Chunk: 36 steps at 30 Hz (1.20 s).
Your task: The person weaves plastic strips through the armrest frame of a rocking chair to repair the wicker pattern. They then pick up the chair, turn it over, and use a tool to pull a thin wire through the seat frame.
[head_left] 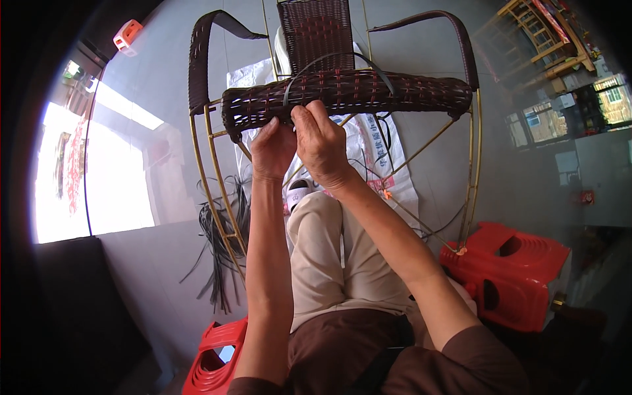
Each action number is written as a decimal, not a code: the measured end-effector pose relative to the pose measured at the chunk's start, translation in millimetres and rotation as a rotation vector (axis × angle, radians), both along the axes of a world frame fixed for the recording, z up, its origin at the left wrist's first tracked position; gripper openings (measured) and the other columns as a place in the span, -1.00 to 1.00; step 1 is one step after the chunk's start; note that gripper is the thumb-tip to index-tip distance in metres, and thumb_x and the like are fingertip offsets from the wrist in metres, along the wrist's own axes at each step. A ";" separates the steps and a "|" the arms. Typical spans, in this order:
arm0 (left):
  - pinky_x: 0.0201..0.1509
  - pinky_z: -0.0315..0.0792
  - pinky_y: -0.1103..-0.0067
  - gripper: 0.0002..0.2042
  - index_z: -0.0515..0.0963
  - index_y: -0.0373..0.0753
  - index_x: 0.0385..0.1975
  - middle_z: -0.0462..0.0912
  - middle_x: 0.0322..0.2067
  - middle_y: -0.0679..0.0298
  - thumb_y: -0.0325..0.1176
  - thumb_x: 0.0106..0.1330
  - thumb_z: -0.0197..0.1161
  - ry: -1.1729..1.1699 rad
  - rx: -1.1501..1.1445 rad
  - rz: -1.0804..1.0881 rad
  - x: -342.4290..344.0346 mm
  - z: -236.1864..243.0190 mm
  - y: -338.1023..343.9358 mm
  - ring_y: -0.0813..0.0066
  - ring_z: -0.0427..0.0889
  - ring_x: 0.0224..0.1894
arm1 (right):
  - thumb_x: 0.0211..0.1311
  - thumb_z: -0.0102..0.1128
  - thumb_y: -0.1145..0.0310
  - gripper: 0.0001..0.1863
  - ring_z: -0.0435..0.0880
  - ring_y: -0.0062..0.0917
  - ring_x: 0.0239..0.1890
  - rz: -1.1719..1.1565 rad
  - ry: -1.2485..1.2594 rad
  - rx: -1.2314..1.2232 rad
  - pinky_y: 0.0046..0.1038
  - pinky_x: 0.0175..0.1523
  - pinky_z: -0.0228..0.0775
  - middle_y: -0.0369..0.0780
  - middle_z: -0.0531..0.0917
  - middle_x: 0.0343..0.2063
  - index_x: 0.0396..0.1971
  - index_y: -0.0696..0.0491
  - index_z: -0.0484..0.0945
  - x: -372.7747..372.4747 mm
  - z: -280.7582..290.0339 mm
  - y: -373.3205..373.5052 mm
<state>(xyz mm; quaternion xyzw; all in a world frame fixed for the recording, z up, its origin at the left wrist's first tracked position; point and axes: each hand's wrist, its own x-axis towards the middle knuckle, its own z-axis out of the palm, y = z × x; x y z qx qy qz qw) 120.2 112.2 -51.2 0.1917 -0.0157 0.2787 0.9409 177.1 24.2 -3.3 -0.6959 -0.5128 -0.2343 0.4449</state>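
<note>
A chair with a brass-coloured metal frame has a seat woven from dark brown and reddish strips. Both hands meet at the seat's rolled front edge, left of its middle. My right hand is closed in a pinch at the edge, on what looks like a dark weaving strip. That strip arches loosely over the seat, one end beside my fingertips. Close against it, my left hand is curled with its thumb up at the underside of the roll. What its fingers hold is hidden.
Loose dark strips hang in a bundle by the chair's left legs. Red plastic stools stand to the right and lower left. A white printed sheet lies under the chair. Wooden furniture is at the far right.
</note>
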 end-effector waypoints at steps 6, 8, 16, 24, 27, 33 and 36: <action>0.17 0.17 0.48 -0.70 0.39 -0.19 -0.07 0.45 -0.08 0.27 -0.46 0.17 0.09 0.051 0.014 0.068 -1.0 -8.2 -4.8 0.45 0.38 0.00 | -0.17 0.02 0.64 -0.74 0.52 -0.38 -0.56 0.013 0.028 0.002 -0.49 -0.52 0.40 -0.18 0.36 -0.49 -0.36 0.20 0.39 -1.0 3.3 -1.5; 0.14 0.23 0.51 -0.72 0.41 -0.18 -0.10 0.47 -0.09 0.28 -0.50 0.17 0.09 0.028 0.026 0.075 -1.8 -6.0 -8.4 0.46 0.41 -0.02 | -0.16 0.01 0.65 -0.77 0.51 -0.38 -0.58 0.010 0.035 0.010 -0.49 -0.54 0.40 -0.18 0.35 -0.52 -0.38 0.20 0.39 -1.1 3.0 -2.1; 0.11 0.25 0.52 -0.71 0.42 -0.27 -0.15 0.49 -0.14 0.26 -0.54 0.08 0.09 0.038 -0.119 0.022 -2.8 5.8 -11.1 0.44 0.42 -0.05 | -0.15 0.02 0.66 -0.79 0.52 -0.38 -0.58 0.038 0.124 0.011 -0.48 -0.54 0.40 -0.18 0.36 -0.52 -0.40 0.19 0.40 -3.9 6.7 -4.2; -0.20 0.37 0.53 -0.96 0.45 -0.28 -0.50 0.48 -0.56 0.26 -0.52 0.03 0.10 0.413 -0.233 -0.095 -16.3 34.6 0.5 0.45 0.45 -0.43 | -0.07 0.07 0.64 -0.86 0.50 -0.34 -0.56 0.005 0.144 0.052 -0.41 -0.53 0.34 -0.19 0.39 -0.54 -0.43 0.18 0.42 -4.3 8.8 -5.4; -0.47 0.34 0.57 -0.99 0.43 -0.26 -0.56 0.40 -0.68 0.32 -0.51 0.06 0.08 0.579 -0.245 -0.091 -17.8 45.8 2.7 0.50 0.39 -0.60 | -0.07 0.06 0.64 -0.87 0.50 -0.34 -0.56 0.009 0.158 0.047 -0.40 -0.54 0.34 -0.19 0.38 -0.55 -0.44 0.16 0.42 -5.6 8.4 -5.5; -0.42 0.44 0.71 -0.97 0.43 -0.32 -0.55 0.47 -0.64 0.28 -0.59 0.06 0.07 0.636 -0.297 -0.161 -23.0 59.8 9.9 0.53 0.49 -0.57 | -0.09 -0.01 0.62 -0.82 0.53 -0.33 -0.57 0.014 0.117 -0.024 -0.42 -0.56 0.40 -0.17 0.37 -0.48 -0.40 0.14 0.38 -6.3 11.0 -7.5; -0.56 0.38 0.78 -0.95 0.40 -0.31 -0.59 0.43 -0.68 0.32 -0.59 0.02 0.12 0.698 -0.423 -0.135 -19.7 56.0 12.7 0.60 0.44 -0.64 | -0.08 0.01 0.62 -0.85 0.52 -0.35 -0.56 0.014 0.105 -0.024 -0.43 -0.55 0.39 -0.18 0.39 -0.51 -0.42 0.14 0.40 -7.5 12.8 -7.4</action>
